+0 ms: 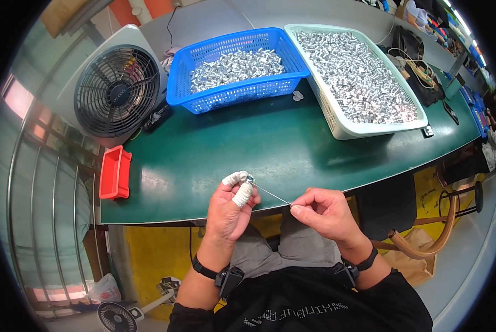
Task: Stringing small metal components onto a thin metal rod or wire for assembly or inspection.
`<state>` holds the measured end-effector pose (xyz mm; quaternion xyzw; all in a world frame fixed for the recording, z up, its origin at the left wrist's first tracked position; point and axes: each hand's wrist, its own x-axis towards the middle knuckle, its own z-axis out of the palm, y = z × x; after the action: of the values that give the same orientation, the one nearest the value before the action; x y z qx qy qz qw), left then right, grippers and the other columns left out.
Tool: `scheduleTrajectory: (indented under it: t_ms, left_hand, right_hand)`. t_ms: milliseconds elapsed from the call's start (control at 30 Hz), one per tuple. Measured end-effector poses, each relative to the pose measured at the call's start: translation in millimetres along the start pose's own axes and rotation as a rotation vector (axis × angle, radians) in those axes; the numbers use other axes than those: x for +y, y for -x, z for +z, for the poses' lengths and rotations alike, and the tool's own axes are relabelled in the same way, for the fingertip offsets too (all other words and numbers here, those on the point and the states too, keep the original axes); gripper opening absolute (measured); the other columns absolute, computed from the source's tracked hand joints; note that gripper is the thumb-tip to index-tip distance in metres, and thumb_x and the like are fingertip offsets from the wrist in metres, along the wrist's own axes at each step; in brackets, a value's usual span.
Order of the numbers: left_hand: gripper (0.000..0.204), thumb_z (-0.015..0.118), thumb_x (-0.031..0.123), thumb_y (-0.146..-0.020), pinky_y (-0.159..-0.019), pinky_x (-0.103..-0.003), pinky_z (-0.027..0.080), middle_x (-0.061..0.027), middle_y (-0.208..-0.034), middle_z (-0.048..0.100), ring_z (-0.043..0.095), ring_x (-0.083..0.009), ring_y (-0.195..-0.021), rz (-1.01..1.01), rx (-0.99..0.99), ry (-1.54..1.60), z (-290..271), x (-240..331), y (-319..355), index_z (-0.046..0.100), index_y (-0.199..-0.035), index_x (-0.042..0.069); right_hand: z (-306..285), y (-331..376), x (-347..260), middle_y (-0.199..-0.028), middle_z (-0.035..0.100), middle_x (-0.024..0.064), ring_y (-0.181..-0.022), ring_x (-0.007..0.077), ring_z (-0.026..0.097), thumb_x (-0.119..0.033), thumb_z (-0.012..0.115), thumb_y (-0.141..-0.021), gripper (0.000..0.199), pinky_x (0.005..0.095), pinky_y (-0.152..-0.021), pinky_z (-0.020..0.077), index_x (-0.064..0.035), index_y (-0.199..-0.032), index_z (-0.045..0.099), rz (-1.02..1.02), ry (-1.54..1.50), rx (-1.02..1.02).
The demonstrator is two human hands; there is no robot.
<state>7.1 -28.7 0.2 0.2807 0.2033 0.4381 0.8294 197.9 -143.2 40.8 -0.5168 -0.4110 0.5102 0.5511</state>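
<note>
Poking, it seems, at a small shiny part (250,179) the left fingers (242,195) hold, the right fingers (317,195) pinch a thin rod (273,194), probably needing steady aim next.

A glossy dark-green tabletop (248,138) with a curved-looking front edge bears everything here; from its middle, a red open bin (123,180) stands at nine o'clock beside the left edge, a grey box fan (118,91) at ten with a small black object (158,117) by its right side. A blue perforated basket (242,92) sits toward eleven, a few small silvery pieces (298,96) lie at twelve, and a larger pale-green basket (380,129) stands at one, with a small dark item (428,131) just off its near-right corner, toward two.
</note>
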Motion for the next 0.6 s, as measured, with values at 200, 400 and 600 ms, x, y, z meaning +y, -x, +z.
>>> scheduleTrajectory:
  t_ms: [200,400,600]
  left_hand:
    - [0.030,0.068,-0.001,-0.087,-0.076,-0.033,0.052,-0.0057,-0.100,0.064,0.061,-0.0176,-0.087,-0.030,0.008,0.055,0.3,2.1,2.7,0.059,-0.115,0.004]
    - [0.029,0.068,0.000,-0.088,-0.077,-0.032,0.052,-0.0058,-0.100,0.064,0.061,-0.0174,-0.087,-0.032,-0.006,0.055,-1.8,1.6,3.2,0.058,-0.115,0.004]
    - [0.030,0.067,-0.003,-0.087,-0.077,-0.032,0.052,-0.0066,-0.101,0.064,0.061,-0.0170,-0.087,-0.025,0.005,0.035,-0.4,1.2,4.5,0.058,-0.115,0.004]
  right_hand:
    - [0.6,1.3,-0.8,-0.077,0.061,-0.0043,-0.067,-0.0005,0.051,-0.007,0.070,-0.089,0.010,0.0164,-0.057,0.0406,0.0020,-0.093,0.068,0.015,-0.020,-0.007]
    - [1.4,3.2,-2.4,-0.077,0.062,-0.0038,-0.068,-0.0003,0.052,-0.007,0.070,-0.089,0.011,0.0162,-0.058,0.0411,0.0025,-0.093,0.068,0.020,-0.036,-0.004]
    - [1.3,5.6,-1.8,-0.076,0.061,-0.0042,-0.067,-0.0004,0.051,-0.007,0.070,-0.089,0.011,0.0165,-0.057,0.0404,0.0027,-0.093,0.068,0.027,-0.032,0.005]
